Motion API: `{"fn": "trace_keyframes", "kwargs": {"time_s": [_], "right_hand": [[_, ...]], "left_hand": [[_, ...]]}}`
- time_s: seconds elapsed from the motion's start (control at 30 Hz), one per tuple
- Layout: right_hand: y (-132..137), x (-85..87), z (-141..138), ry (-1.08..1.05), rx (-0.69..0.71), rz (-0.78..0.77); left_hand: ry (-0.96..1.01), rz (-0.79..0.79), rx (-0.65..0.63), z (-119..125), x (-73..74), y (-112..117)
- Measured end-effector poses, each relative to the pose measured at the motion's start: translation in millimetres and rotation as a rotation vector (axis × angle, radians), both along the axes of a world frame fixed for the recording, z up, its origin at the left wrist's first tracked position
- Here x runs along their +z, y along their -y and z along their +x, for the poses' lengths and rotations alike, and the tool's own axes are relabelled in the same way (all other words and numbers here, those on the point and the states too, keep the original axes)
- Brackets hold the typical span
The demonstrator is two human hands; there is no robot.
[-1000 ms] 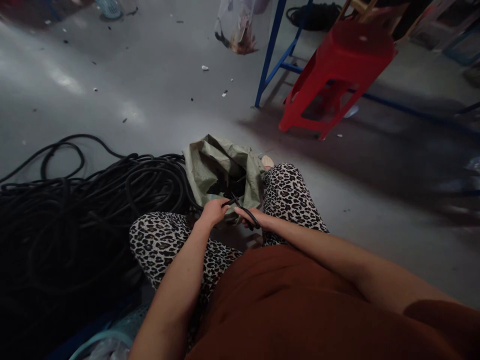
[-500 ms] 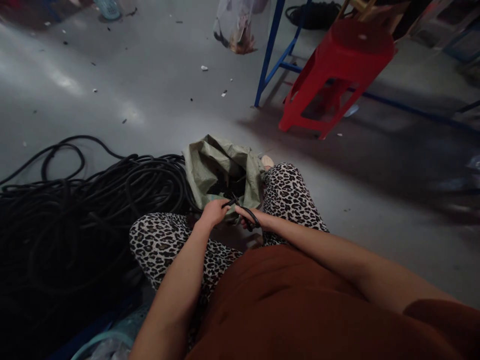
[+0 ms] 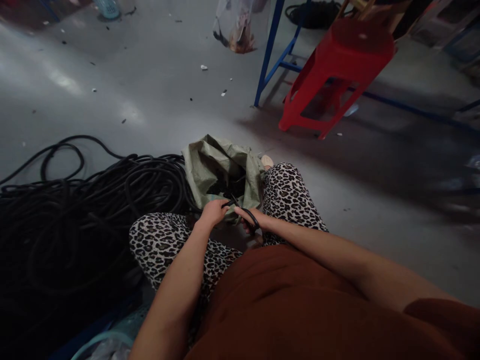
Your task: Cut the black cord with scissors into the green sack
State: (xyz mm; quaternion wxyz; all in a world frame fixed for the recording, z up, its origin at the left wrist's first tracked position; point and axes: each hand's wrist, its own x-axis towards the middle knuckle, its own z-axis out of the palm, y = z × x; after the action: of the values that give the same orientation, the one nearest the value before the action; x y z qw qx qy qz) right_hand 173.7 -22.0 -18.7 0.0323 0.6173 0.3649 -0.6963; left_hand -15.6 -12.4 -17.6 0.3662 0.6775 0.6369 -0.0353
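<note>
A smooth grey floor [image 3: 157,100] runs across the view, dotted with small white and dark scraps [image 3: 203,67]. Pale light glares off it toward the upper left, while the right side sinks into shadow. At the upper right, a red plastic stool [image 3: 362,37] stands beside a blue metal frame [image 3: 268,50]. A see-through bag [image 3: 240,25] shows left of the frame; a light-blue basket [image 3: 107,7] sits near the top edge.

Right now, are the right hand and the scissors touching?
Touching. The head view shows the right hand closed around the scissors at their looped handle end, with no gap between them.
</note>
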Motion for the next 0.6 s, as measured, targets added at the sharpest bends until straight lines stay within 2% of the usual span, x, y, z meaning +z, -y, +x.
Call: {"fn": "trace_keyframes", "kwargs": {"time_s": [0.3,0.6], "right_hand": [[-2.7,8.0,0.1,0.045,0.084,-0.008],[-4.4,10.0,1.2,0.065,0.075,0.029]], "left_hand": [[-0.035,-0.012,-0.006,-0.7,-4.7,0.6],[-0.016,-0.010,0.056,-0.5,-2.6,1.3]]}}
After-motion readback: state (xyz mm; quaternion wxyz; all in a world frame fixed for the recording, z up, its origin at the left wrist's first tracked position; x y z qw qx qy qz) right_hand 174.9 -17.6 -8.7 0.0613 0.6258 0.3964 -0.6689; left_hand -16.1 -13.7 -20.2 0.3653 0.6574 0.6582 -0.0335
